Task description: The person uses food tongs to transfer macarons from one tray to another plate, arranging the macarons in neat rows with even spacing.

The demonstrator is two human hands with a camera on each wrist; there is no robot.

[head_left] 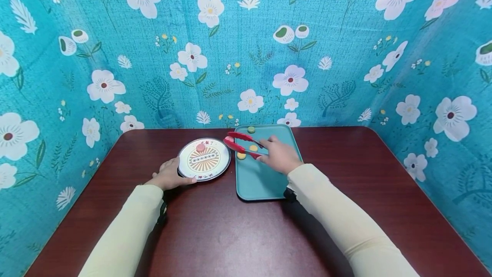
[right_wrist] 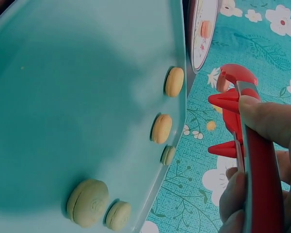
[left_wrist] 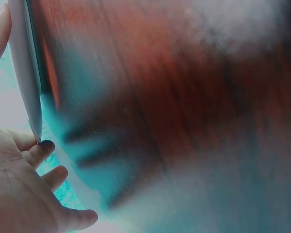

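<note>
My right hand point(head_left: 282, 156) grips red-handled tongs point(right_wrist: 262, 170) above the left side of a teal tray point(head_left: 261, 183). Between the tong tips is a pink macaron point(right_wrist: 223, 83), partly hidden by the red tips. To the left stands a round white plate point(head_left: 184, 157) with a printed sunburst, and another pink macaron point(head_left: 200, 147) lies on it. Against the plate's left and near rim rests my left hand point(head_left: 169, 176), thumb along the near edge. Its other fingers point(left_wrist: 56, 177) look spread in the left wrist view.
In the tray lie yellow macarons point(right_wrist: 174, 81) near one long edge and several green macarons point(right_wrist: 88, 203) toward its far end. Tray and plate stand side by side on a dark red-brown table point(head_left: 215, 234). A teal floral cloth point(head_left: 230, 54) surrounds the table's back and sides.
</note>
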